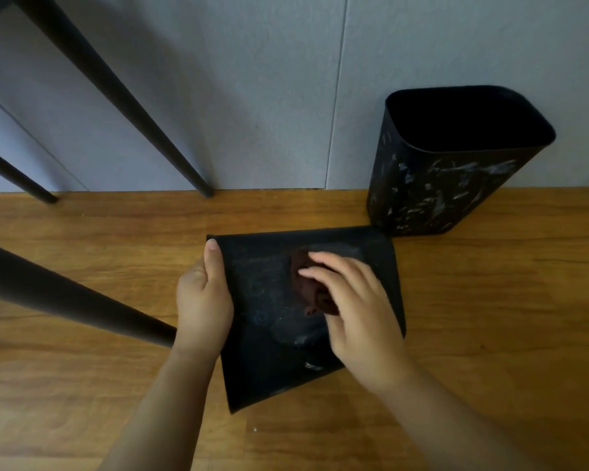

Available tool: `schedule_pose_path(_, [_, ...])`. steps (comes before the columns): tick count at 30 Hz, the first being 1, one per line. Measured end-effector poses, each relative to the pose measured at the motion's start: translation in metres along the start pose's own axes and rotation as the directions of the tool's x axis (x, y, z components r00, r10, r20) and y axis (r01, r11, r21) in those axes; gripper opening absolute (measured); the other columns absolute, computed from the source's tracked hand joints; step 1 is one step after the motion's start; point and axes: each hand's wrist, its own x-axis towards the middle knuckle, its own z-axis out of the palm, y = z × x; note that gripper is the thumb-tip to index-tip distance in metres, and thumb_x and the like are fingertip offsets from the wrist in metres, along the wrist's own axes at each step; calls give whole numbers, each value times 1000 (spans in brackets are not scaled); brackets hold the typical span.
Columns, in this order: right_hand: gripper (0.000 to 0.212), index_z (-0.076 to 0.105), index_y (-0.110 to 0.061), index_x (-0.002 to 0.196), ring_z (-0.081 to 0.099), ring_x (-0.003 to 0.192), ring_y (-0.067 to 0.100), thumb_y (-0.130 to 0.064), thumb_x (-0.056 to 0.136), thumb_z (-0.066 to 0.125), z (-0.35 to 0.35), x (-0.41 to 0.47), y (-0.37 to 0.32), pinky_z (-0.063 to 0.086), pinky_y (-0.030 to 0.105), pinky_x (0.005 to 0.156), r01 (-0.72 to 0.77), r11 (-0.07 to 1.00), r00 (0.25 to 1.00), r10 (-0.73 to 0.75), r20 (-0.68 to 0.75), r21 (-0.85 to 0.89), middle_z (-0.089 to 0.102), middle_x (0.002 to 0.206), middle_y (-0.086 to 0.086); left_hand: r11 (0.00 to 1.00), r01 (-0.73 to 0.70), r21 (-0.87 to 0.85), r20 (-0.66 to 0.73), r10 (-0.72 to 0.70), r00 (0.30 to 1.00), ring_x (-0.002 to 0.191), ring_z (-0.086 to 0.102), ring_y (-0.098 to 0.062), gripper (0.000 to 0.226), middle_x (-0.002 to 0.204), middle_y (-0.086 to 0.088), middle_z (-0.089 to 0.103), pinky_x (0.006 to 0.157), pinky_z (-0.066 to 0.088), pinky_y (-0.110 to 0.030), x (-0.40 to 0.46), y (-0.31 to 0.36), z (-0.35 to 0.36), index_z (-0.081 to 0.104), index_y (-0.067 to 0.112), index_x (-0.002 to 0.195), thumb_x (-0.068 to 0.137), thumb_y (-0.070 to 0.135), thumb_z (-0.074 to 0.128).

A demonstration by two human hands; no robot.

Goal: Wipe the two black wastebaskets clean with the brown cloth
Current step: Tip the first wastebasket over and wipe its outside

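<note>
One black wastebasket (266, 334) lies on its side on the wooden floor in front of me, with faint whitish smears on its upper face. My left hand (203, 300) grips its left edge, thumb along the side. My right hand (357, 311) presses the bunched brown cloth (308, 283) onto the wastebasket's upper face, fingers bent over the cloth. The second black wastebasket (436, 185) stands upright at the back right against the wall, its front streaked with white marks.
Dark tapered furniture legs (123, 100) slant across the left, one thick leg (65, 297) ending close to my left wrist. A grey panelled wall (269, 96) closes the back. The wooden floor (507, 317) stretches to the right.
</note>
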Motion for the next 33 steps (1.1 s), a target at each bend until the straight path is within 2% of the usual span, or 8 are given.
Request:
schedule_pose_path(2, [53, 52, -25, 131, 37, 136, 13, -11, 79, 54, -6, -1, 19, 34, 43, 114, -149, 988, 983, 151, -102, 29, 46, 141, -9, 1000, -3, 1, -9, 3, 1000, 51, 42, -14, 49, 53, 3, 39, 53, 38, -27, 0, 0, -1, 44, 17, 63, 100, 47, 32])
schedule_pose_path(6, [47, 51, -19, 131, 43, 130, 14, -16, 85, 57, -18, 19, 36, 41, 43, 109, -451, 875, 824, 483, -295, 175, 51, 135, -5, 1000, -9, -6, -10, 9, 1000, 48, 41, -11, 49, 50, 6, 38, 52, 37, -25, -2, 4, 2, 43, 18, 61, 100, 47, 32])
schedule_pose_path(13, [54, 52, -25, 132, 36, 137, 12, -12, 79, 58, -8, 5, 4, 32, 38, 115, -53, 998, 997, 54, -46, 17, 45, 143, -9, 999, -43, 23, -18, 44, 999, 46, 42, -7, 49, 50, 6, 40, 51, 38, -23, -1, 4, 2, 44, 18, 61, 100, 45, 33])
schedule_pose_path(20, [46, 51, -21, 132, 43, 128, 12, -19, 86, 57, -23, 27, 34, 41, 41, 109, -433, 893, 847, 450, -281, 124, 51, 135, -6, 999, -44, 17, -28, 45, 999, 53, 42, -17, 49, 54, 1, 38, 54, 38, -31, -3, 3, 2, 41, 17, 62, 100, 46, 33])
schedule_pose_path(24, [52, 51, -24, 133, 37, 136, 12, -19, 81, 56, -12, 28, -4, 30, 36, 115, -214, 976, 969, 216, -123, 30, 46, 142, -10, 999, -37, 17, -16, 37, 999, 53, 44, -15, 49, 55, 1, 41, 55, 40, -30, -2, 6, 4, 43, 17, 63, 99, 48, 33])
schedule_pose_path(27, [54, 52, -25, 132, 35, 136, 12, -11, 81, 61, -9, 12, -3, 31, 38, 115, -53, 998, 999, 54, -4, 39, 44, 143, -11, 1000, -20, 20, -23, 20, 1000, 53, 44, -16, 48, 55, 1, 41, 54, 40, -30, -3, 2, 1, 45, 17, 65, 99, 48, 33])
schedule_pose_path(30, [52, 50, -25, 132, 35, 135, 9, -16, 81, 56, -16, 6, 25, 34, 39, 114, -230, 971, 965, 235, -114, 60, 45, 141, -10, 1000, 1, 18, -29, 0, 1000, 52, 43, -16, 48, 55, 1, 39, 54, 38, -30, -4, -1, -2, 44, 17, 66, 99, 49, 32])
schedule_pose_path(33, [48, 50, -21, 132, 41, 131, 13, -17, 84, 58, -17, 16, 34, 41, 41, 110, -426, 897, 856, 442, -269, 119, 48, 138, -6, 999, -21, 27, -37, 22, 999, 50, 41, -14, 50, 52, 4, 38, 52, 37, -29, -4, 1, 0, 42, 18, 62, 100, 49, 32])
